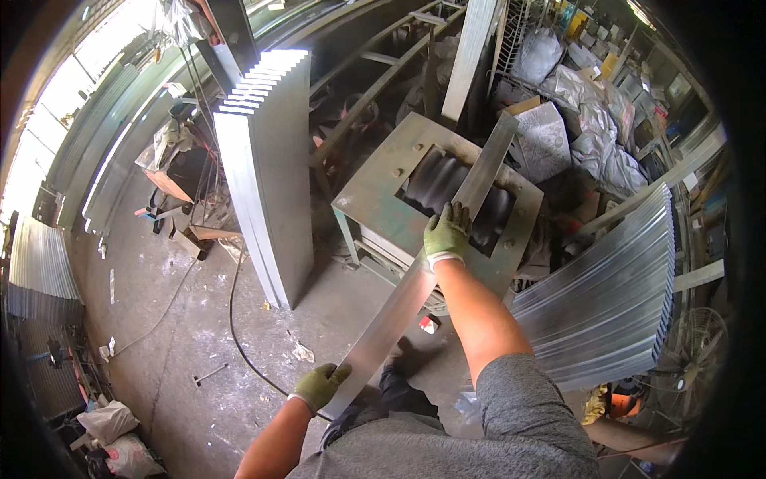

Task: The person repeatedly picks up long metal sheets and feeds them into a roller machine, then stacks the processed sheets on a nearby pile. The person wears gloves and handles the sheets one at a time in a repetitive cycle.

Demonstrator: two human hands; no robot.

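Observation:
A long flat metal strip [384, 329] runs from close to my body up across the machine, slanting away to the right. My left hand [321, 385], in a green glove with a light cuff, is closed on the left edge of its near end. Farther along, my right hand [447, 233], gloved alike, grips the strip from above at the machine's front edge. Past that hand the strip lies over dark grooved rollers [440, 180]. They are set in the opening of a worn greenish metal roller machine [371, 180]. The fingers' undersides are hidden.
A tall stack of metal strips [271, 176] stands left of the machine. A curved stack of metal strips [598, 299] is at the right, beside a fan [692, 363]. A dark cable [232, 307] and a small metal tool [211, 374] lie on the floor. Bags [594, 112] fill the back right.

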